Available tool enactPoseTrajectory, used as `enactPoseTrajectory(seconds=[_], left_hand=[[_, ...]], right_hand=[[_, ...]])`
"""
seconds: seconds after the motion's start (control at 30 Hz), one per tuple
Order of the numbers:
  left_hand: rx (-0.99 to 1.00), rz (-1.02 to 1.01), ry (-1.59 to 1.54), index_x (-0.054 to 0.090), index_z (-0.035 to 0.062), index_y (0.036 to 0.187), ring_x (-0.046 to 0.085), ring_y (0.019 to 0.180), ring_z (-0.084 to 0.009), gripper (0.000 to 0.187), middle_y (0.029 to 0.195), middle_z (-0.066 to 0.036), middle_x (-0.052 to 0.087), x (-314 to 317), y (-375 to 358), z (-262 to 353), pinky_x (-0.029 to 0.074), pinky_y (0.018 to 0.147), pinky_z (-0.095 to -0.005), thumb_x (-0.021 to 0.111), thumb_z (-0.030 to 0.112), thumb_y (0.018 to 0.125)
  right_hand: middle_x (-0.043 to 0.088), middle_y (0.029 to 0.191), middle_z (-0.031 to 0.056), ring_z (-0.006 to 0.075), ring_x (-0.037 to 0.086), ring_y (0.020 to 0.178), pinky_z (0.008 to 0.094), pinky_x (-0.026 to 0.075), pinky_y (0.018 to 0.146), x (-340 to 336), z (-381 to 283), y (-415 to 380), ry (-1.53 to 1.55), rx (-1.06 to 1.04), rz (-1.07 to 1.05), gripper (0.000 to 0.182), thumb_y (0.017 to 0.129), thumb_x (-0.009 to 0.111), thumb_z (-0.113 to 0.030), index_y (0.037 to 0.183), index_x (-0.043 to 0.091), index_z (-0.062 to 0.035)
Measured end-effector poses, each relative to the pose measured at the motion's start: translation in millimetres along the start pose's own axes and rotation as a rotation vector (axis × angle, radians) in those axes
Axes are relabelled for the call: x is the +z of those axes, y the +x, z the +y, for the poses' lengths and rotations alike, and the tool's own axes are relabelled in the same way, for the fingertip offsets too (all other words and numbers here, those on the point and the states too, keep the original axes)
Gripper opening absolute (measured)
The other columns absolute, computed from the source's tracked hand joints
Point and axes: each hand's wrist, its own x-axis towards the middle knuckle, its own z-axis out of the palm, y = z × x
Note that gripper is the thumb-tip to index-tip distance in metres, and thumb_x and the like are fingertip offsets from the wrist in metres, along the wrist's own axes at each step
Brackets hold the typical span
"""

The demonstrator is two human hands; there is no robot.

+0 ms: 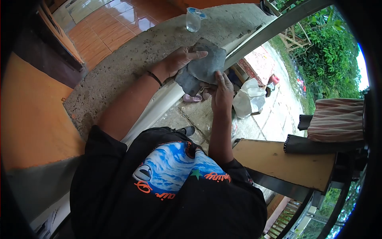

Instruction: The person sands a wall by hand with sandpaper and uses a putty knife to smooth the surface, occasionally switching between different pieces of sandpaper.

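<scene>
Both hands hold a grey, creased sheet of sandpaper (209, 61), out over the edge of a rough concrete ledge (119, 71). My left hand (179, 60) grips its left side, thumb lying on top. Lower down, my right hand (223, 88) pinches the sheet's near right corner between thumb and fingers. A darker grey flap (187, 82) shows under the upper piece, close to my left wrist. Beyond the hands, a clear plastic cup (193, 20) with a blue-marked lid stands on the ledge.
A pale metal rail (270, 26) runs diagonally past the ledge. On the paved ground below are a white bag (250, 97) and a pink clog (192, 98). To the right stands a wooden table (278, 161), with a striped cloth (337, 119) near it.
</scene>
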Motion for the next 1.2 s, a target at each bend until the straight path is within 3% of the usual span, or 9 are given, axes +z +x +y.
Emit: enactPoseTrajectory(seconds=[0.07, 0.17, 0.27, 0.6, 0.93, 1.07, 1.2], left_hand=[[-0.008, 0.006, -0.001, 0.054, 0.0023, 0.117, 0.060, 0.096, -0.0151, 0.041, 0.109, -0.007, 0.061, -1.9, 1.2, -0.5, 0.046, 0.089, -0.0304, 0.063, 0.027, 0.087], [-0.012, 0.022, -0.015, 0.053, 0.0013, 0.118, 0.061, 0.095, -0.0147, 0.040, 0.109, -0.008, 0.062, -0.1, -0.6, 3.2, 0.048, 0.086, -0.0304, 0.062, 0.026, 0.088], [-0.009, 0.025, -0.036, 0.053, 0.0005, 0.117, 0.063, 0.093, -0.0145, 0.038, 0.107, -0.008, 0.063, -1.2, 2.1, 2.0, 0.050, 0.084, -0.0300, 0.060, 0.025, 0.089], [-0.088, 0.028, -0.075, 0.052, -0.0009, 0.117, 0.062, 0.094, -0.0154, 0.042, 0.107, -0.010, 0.062, -4.1, 6.6, 2.7, 0.050, 0.084, -0.0301, 0.063, 0.027, 0.087], [0.007, -0.021, 0.044, 0.049, 0.0009, 0.122, 0.059, 0.097, -0.0124, 0.042, 0.114, -0.007, 0.059, -3.3, 8.3, -1.2, 0.049, 0.086, -0.0292, 0.061, 0.024, 0.089], [0.002, -0.012, 0.092, 0.054, 0.0013, 0.117, 0.060, 0.096, -0.0128, 0.039, 0.108, -0.007, 0.061, -0.4, 5.2, 2.5, 0.048, 0.086, -0.0289, 0.063, 0.026, 0.088], [0.022, 0.003, 0.118, 0.057, 0.0009, 0.113, 0.060, 0.093, -0.0127, 0.038, 0.105, -0.006, 0.063, -1.2, 6.5, -1.6, 0.048, 0.085, -0.0287, 0.064, 0.029, 0.087]], right_hand=[[0.064, 0.092, 0.0118, 0.0212, 0.066, 0.069, 0.0269, 0.049, 0.052, -3.5, -2.2, 0.1, -0.028, 0.005, -0.030, 0.032, 0.095, 0.047, -0.028, 0.108, 0.054, 0.0005], [0.064, 0.093, 0.0090, 0.0170, 0.062, 0.077, 0.0284, 0.046, 0.063, -19.2, 5.2, 2.9, 0.055, 0.013, -0.011, 0.043, 0.096, 0.041, -0.035, 0.116, 0.053, 0.0007], [0.063, 0.091, 0.0109, 0.0191, 0.063, 0.073, 0.0279, 0.048, 0.062, -27.9, 11.4, 4.0, 0.128, -0.010, 0.008, 0.039, 0.094, 0.048, -0.029, 0.115, 0.054, 0.0032], [0.064, 0.096, 0.0098, 0.0169, 0.063, 0.079, 0.0296, 0.048, 0.068, -23.0, 2.4, -1.3, 0.081, -0.009, -0.082, 0.043, 0.094, 0.046, -0.027, 0.126, 0.048, 0.0028], [0.062, 0.098, 0.0090, 0.0159, 0.061, 0.081, 0.0276, 0.052, 0.063, -9.9, -1.0, -6.2, 0.191, 0.003, -0.098, 0.032, 0.094, 0.048, -0.023, 0.115, 0.052, 0.0013], [0.062, 0.094, 0.0068, 0.0139, 0.061, 0.080, 0.0261, 0.051, 0.062, -9.5, 6.0, -2.8, 0.165, -0.026, 0.007, 0.025, 0.092, 0.055, -0.022, 0.107, 0.054, -0.0020], [0.061, 0.092, 0.0050, 0.0123, 0.061, 0.079, 0.0258, 0.050, 0.064, -25.5, 14.3, 1.3, 0.147, -0.044, -0.020, 0.023, 0.090, 0.058, -0.022, 0.104, 0.053, -0.0041]])
